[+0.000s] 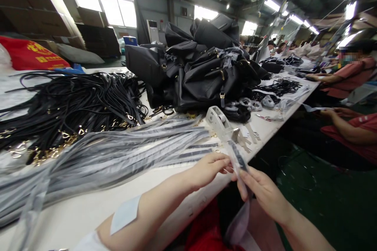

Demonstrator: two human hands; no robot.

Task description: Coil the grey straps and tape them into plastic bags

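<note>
A black strap in a clear plastic sleeve (239, 158) runs down from beside the tape dispenser (217, 120) into my lap. My right hand (262, 190) grips this strap between thumb and fingers. Just left of it, my left hand (213, 166) has its fingers curled together beside the sleeve's edge; whatever is between the fingertips is too small to make out. Many more plastic-sleeved straps (118, 153) lie lengthwise on the white table (97, 208), to the left of my hands.
Black bags (203, 74) are heaped behind the dispenser. A pile of bare black straps with gold clasps (79, 102) covers the left side. Coiled straps (244, 106) and metal pieces (250, 135) lie at the right edge. Co-workers (353, 137) sit along the right.
</note>
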